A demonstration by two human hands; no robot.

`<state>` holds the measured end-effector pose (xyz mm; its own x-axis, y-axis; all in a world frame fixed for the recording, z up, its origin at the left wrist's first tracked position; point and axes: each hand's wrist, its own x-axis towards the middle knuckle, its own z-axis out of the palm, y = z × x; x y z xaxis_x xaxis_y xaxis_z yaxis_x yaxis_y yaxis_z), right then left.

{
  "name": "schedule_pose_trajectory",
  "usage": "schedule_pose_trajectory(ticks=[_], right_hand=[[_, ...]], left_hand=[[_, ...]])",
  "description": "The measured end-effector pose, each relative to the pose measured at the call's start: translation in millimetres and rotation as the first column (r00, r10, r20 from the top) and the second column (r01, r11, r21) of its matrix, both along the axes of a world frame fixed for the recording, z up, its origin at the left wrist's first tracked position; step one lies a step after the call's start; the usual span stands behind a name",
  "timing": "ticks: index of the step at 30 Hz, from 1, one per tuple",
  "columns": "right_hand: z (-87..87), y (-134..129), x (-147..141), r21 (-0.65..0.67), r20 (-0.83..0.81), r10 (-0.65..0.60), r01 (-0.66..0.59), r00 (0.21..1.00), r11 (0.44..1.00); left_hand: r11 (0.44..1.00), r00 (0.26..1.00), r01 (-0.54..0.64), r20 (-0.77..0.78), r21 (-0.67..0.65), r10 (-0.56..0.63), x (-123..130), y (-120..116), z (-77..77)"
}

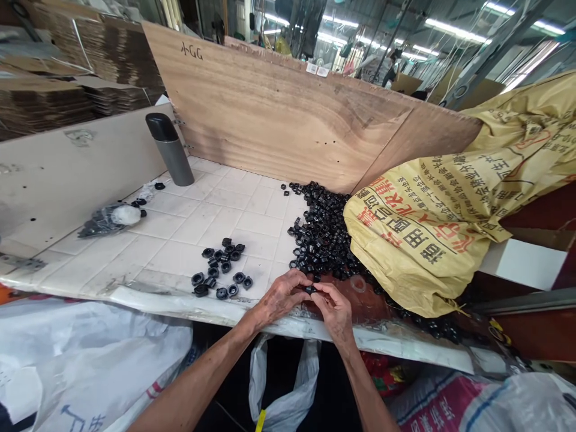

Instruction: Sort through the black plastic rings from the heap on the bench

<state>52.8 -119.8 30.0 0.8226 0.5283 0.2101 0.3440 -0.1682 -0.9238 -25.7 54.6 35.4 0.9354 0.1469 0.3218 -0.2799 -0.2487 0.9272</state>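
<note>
Our left hand (pixel 284 294) and right hand (pixel 336 309) both pinched one black part (pixel 310 289) at the near edge of the pile (pixel 321 231).

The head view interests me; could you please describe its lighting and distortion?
In the head view, ceiling tubes glare white; in the head view, the bottle leans, probably from wide-angle distortion; in the head view, the black piece between the fingers shows little detail.

head cam: above/behind left hand (pixel 281 295), right hand (pixel 336 312)
aim: forward-down
range: hands near, wooden panel (pixel 270 114) farther beyond
</note>
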Motion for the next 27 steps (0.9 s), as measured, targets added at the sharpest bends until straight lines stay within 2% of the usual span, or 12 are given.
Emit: schedule_pose_trajectory(ticks=[5, 10, 14, 20, 24, 27], right_hand=[[-1.2, 2.5, -2.4, -0.006, -0.053, -0.056, 0.055, 0.997, 0.998], [2.5, 1.6, -5.6, -0.073, 0.089, -0.011, 0.018, 0.996, 0.997], [3.4, 0.0, -5.5, -0.117, 0.099, 0.043, -0.032, 0.994, 0.993], [0.5, 2.3, -4.1, -0.204, 0.319, -0.016, 0.086, 0.948, 0.975], [3.9, 0.6, -8.0, -0.160, 0.249, 0.014, 0.027, 0.968, 0.987], [7.9, 0.1, -10.2, -0.177, 0.247, 0.073, -0.029, 0.966, 0.984]], left_hand=[[0.999, 0.999, 0.023, 0.038, 0.024, -0.024, 0.0, -0.4, 4.3], [1.000, 1.000, 0.027, 0.013, 0.016, -0.027, -1.1, -0.9, 5.6], [1.000, 1.000, 0.004, -0.008, -0.019, -0.004, -1.9, -0.8, 2.8], [0.998, 0.999, 0.031, -0.028, -0.047, -0.032, -1.5, -2.4, 1.7], [0.995, 0.998, -0.021, -0.064, -0.095, 0.015, -1.9, -2.9, 4.0], [0.992, 0.995, -0.060, -0.089, -0.111, 0.050, -2.7, -2.6, 6.6]])
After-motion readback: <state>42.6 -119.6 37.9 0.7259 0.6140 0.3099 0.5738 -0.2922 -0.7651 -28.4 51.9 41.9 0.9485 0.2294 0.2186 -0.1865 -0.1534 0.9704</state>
